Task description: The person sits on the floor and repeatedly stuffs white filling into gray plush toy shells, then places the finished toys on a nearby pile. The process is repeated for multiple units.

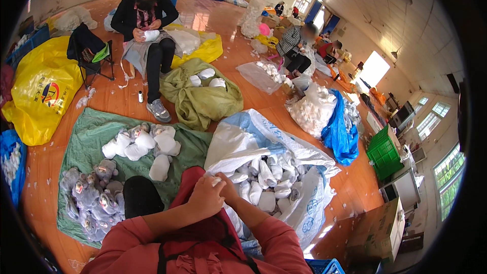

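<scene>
My left hand (pixel 207 198) and my right hand (pixel 227 191) meet above my lap, fingers closed together. Between their fingertips shows a bit of a small white piece (pixel 216 181); the hands hide the rest, so its kind is unclear. Just beyond my right hand lies a white woven sack (pixel 238 144), spread wide around a heap of white stuffed pieces (pixel 267 201). On a green cloth (pixel 94 129) to the left rest grey plush toys (pixel 91 200) in a pile. Farther up that cloth sits a cluster of white stuffed pieces (pixel 136 151).
Across from me a seated person (pixel 147 18) handles a white piece beside an olive cloth (pixel 195 99). A yellow sack (pixel 38 96) stands at left. Rightward are a blue bag (pixel 341 134), a green crate (pixel 385 152) and a cardboard box (pixel 373 231). More people sit farther back.
</scene>
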